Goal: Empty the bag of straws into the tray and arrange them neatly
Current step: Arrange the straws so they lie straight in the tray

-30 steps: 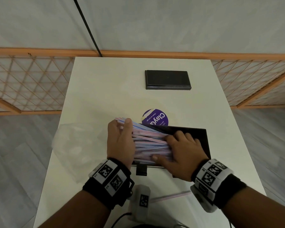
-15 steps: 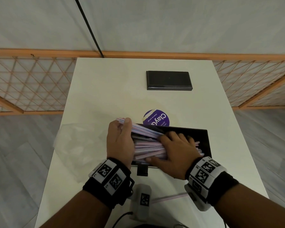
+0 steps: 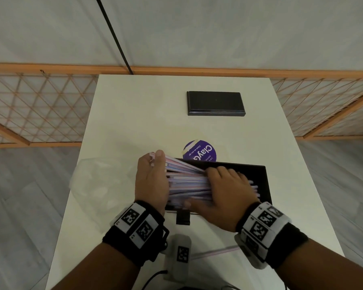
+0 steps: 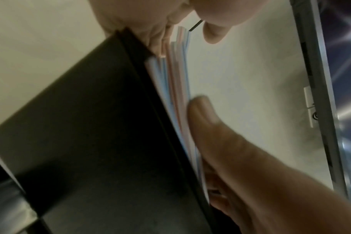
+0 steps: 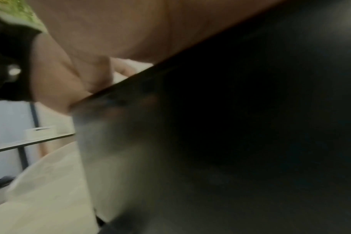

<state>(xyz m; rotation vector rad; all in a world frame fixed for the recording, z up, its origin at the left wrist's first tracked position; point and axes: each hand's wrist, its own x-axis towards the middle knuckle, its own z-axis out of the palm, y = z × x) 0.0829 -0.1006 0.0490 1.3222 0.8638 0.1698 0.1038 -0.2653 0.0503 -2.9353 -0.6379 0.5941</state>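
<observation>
A thick bundle of pastel paper straws (image 3: 187,178) lies across the left part of the black tray (image 3: 262,176) and sticks out past its left edge. My left hand (image 3: 157,164) cups the bundle's left ends, thumb over the top. In the left wrist view that thumb (image 4: 206,126) presses the straws (image 4: 176,79) beside the tray (image 4: 90,126). My right hand (image 3: 203,187) lies across the middle of the bundle, fingers bent over the far side and thumb on the near side. The right wrist view is blurred and mostly filled by the dark tray (image 5: 250,126).
The limp clear bag (image 3: 96,185) lies on the white table (image 3: 134,122) left of my left hand. One loose straw (image 3: 216,252) lies near the front edge. A purple round sticker (image 3: 199,151) sits behind the tray, a black block (image 3: 216,103) further back.
My right hand has slid a little to the left along the bundle, and the straws' right ends now show past it inside the tray. The left hand has stayed at the left ends.
</observation>
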